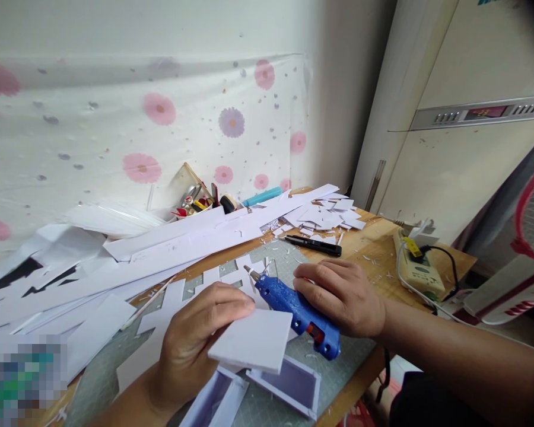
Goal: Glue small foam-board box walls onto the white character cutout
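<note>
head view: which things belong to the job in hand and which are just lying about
Likely part of the job:
white square panel, held
blue glue gun, touched
shallow tray, beside the panel

Likely just lying about:
black cutter
teal item
white scraps

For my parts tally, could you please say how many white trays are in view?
2: right tray below the glue gun; left tray cut off by the bottom edge. More may be hidden.
</note>
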`<state>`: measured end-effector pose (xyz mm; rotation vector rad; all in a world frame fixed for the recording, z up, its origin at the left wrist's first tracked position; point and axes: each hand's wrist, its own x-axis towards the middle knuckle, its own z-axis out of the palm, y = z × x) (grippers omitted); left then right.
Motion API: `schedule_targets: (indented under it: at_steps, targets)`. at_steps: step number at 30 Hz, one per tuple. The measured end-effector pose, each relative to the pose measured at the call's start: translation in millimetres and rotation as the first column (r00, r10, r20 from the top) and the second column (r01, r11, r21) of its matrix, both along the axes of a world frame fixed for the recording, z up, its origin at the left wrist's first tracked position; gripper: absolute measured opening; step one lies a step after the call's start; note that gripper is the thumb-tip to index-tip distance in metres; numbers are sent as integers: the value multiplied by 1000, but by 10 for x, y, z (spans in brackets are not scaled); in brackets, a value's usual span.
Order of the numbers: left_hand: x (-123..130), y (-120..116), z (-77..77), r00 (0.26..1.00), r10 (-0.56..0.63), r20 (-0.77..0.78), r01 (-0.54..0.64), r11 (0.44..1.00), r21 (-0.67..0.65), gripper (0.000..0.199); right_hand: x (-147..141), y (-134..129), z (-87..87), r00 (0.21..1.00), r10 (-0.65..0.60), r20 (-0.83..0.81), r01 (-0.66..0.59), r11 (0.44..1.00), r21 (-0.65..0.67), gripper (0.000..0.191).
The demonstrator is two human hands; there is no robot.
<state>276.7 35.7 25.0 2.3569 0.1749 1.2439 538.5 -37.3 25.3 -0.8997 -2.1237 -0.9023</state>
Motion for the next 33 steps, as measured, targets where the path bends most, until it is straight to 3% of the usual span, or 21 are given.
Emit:
schedule_targets:
  at_steps: [6,8,13,17,20,23,29,33]
  targets:
    - [-109,5,-104,977,213,5,-205,938,279,24,47,-2,-23,1000,-13,-19,13,1000,-27,25]
    - [-95,17,-110,977,213,1,-201,920,335,25,57,-2,-32,999,-2,-36,-1,998,-60,23]
    - [-8,69,-24,993,99,-60,-62,895,443,37,43,-5,-41,988,63,-140,-88,979,-184,22]
    - [9,60,28,995,77,-57,-46,905,423,45,19,-11,-35,981,70,-181,-111,968,-225,23]
    - [14,7,71,997,71,-7,-65,944,324,40,5,-17,-26,979,68,-194,-113,966,-233,23]
    - [42,-47,117,989,144,14,-144,960,240,29,-15,-24,-16,976,74,-204,-124,961,-246,21]
    - [87,-110,125,900,436,-20,-420,877,234,12,-91,-24,-11,982,67,-175,-103,972,-210,25]
    - [70,-163,133,854,519,-40,-482,818,315,11,-135,-30,-13,991,50,-126,-73,980,-185,26]
